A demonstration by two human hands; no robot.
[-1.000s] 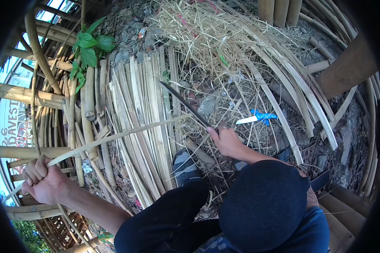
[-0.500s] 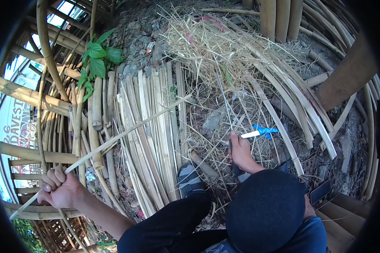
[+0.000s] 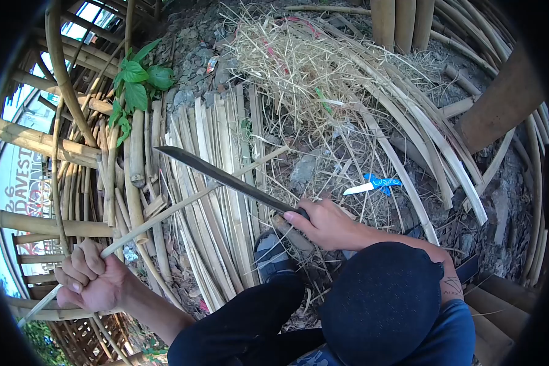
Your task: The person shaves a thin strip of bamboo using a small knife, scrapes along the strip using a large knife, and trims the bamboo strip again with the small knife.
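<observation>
My left hand (image 3: 97,277) is closed in a fist around a long, thin bamboo strip (image 3: 165,215), which slants up to the right across the view. Gripped by its handle in my right hand (image 3: 323,224) is a machete (image 3: 256,194). Its dark blade points up and left, crossing over the strip in this view. Beneath both lies a row of split bamboo slats (image 3: 210,256) on the ground. To the right of my right hand rests a small knife (image 3: 360,188) with a white blade and a blue wrapped handle.
A heap of straw-like shavings (image 3: 287,61) lies ahead, beside long curved bamboo strips (image 3: 430,143). A bamboo lattice (image 3: 73,152) stands at left near a leafy plant (image 3: 134,76). Thick poles (image 3: 500,110) rise at right. A shoe (image 3: 271,253) and a dark cap (image 3: 381,302) show below.
My right hand has swung the machete from pointing ahead to pointing left, across the strip. The left hand keeps its grip on the strip, slightly shifted.
</observation>
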